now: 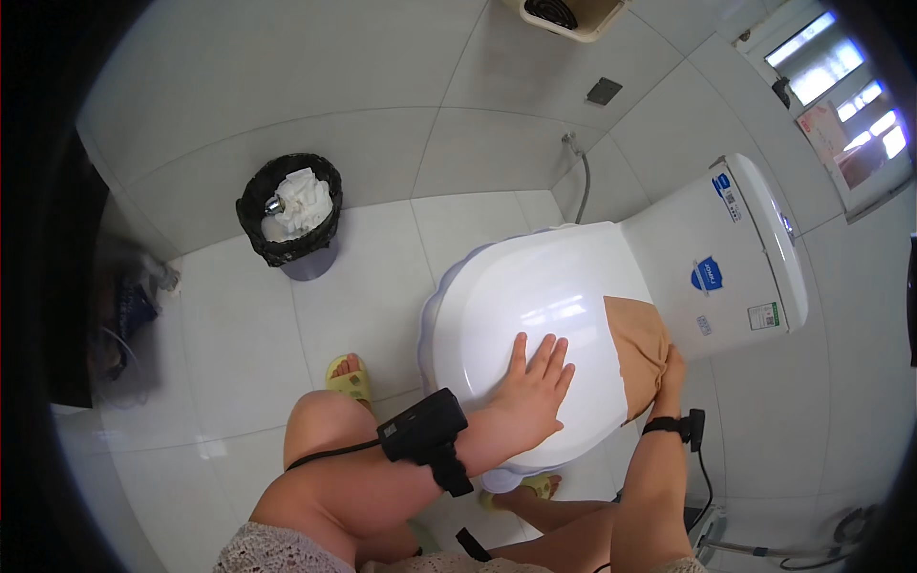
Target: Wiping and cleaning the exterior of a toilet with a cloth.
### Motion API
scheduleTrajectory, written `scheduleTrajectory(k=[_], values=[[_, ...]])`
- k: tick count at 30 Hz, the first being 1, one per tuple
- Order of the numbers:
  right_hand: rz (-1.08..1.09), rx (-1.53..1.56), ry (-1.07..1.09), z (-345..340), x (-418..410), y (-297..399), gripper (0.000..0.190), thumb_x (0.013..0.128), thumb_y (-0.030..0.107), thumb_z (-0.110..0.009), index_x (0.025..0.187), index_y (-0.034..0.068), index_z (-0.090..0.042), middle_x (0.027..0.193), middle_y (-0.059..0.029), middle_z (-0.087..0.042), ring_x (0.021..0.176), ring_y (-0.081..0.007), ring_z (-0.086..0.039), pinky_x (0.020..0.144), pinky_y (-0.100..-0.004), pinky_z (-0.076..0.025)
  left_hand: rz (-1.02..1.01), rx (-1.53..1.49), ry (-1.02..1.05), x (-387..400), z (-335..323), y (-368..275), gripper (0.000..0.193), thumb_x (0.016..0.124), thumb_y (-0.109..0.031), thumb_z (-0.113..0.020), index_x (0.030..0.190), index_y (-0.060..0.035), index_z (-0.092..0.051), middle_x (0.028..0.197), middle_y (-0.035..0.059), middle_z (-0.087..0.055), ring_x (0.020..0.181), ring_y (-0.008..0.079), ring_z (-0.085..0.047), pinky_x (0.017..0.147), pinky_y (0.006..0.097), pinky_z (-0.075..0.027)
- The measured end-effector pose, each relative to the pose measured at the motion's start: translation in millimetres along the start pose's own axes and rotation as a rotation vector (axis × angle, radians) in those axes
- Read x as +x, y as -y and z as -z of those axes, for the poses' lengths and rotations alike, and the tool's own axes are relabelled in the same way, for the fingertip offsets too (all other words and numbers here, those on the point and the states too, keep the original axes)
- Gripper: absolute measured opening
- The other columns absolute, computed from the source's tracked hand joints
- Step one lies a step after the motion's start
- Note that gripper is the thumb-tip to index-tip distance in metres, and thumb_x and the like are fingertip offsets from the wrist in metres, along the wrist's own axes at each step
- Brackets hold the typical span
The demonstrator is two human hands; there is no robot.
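Note:
A white toilet lid (516, 286) is down, with a pale purple scalloped rim (428, 322) showing around its edge. My left hand (534, 394) rests on the lid, palm down with fingers apart, holding nothing. At the hinge end, my right hand (671, 374) grips the edge of a tan cloth (630, 344) that lies over the lid beside the cistern; part of its fingers is hidden by the cloth. The white cistern (759, 251) bears several stickers.
A waste bin (311, 263) with a black liner and crumpled tissue stands by the tiled wall. A hose (586, 190) hangs from a wall valve behind the toilet. Cables run from the devices on both my forearms. A container (598, 21) is on the wall above.

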State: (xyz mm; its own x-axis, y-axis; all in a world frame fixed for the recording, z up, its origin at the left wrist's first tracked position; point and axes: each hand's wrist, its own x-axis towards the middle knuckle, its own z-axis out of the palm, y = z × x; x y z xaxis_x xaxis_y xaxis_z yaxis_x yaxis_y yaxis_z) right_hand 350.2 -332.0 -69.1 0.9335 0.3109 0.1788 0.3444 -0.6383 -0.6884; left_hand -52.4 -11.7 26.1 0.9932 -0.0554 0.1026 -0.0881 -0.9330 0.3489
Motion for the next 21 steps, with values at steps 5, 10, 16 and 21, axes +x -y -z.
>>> scheduleTrajectory(k=[5,10,16,21], values=[[-0.031,0.166,-0.151,-59.4,-51.2,37.3,0.043,0.094,0.031,-0.054,0.115,-0.006,-0.057,0.119,-0.0206,-0.057,0.11,-0.0301,-0.055,0.094,-0.0372,-0.042,0.069,0.049,0.053,-12.1,-2.4,6.6,0.081,0.085,-0.048,-0.059,0.145,-0.0004,-0.032,0.152,0.0275,-0.018,0.143,0.0412,-0.013,0.108,0.0672,-0.01],[-0.041,0.157,-0.322,-66.4,-85.6,53.2,0.057,0.094,0.032,-0.054,0.136,-0.004,-0.04,0.136,-0.0218,-0.045,0.125,-0.0334,-0.043,0.106,-0.0367,-0.031,0.081,0.055,0.063,-3.6,-4.0,0.4,0.083,0.085,-0.049,-0.059,0.145,-0.0007,-0.031,0.153,0.0275,-0.017,0.143,0.0418,-0.012,0.108,0.0679,-0.008],[-0.037,0.433,-0.281,-98.9,-180.4,170.4,0.069,0.094,0.024,-0.053,0.147,-0.005,-0.019,0.147,-0.0242,-0.03,0.134,-0.0344,-0.033,0.11,-0.0376,-0.027,0.107,0.071,0.061,-4.3,-16.1,0.4,0.084,0.086,-0.054,-0.055,0.146,-0.0026,-0.029,0.154,0.0265,-0.014,0.144,0.0405,-0.009,0.107,0.0692,-0.004],[-0.113,0.36,-0.3,-122.8,-237.6,192.0,0.067,0.095,0.019,-0.05,0.146,-0.008,-0.016,0.149,-0.0275,-0.023,0.136,-0.0375,-0.029,0.112,-0.0402,-0.023,0.115,0.081,0.001,-0.4,-23.3,-1.1,0.083,0.086,-0.056,-0.052,0.146,-0.0028,-0.029,0.154,0.0261,-0.011,0.144,0.0404,-0.007,0.107,0.0693,-0.002]])
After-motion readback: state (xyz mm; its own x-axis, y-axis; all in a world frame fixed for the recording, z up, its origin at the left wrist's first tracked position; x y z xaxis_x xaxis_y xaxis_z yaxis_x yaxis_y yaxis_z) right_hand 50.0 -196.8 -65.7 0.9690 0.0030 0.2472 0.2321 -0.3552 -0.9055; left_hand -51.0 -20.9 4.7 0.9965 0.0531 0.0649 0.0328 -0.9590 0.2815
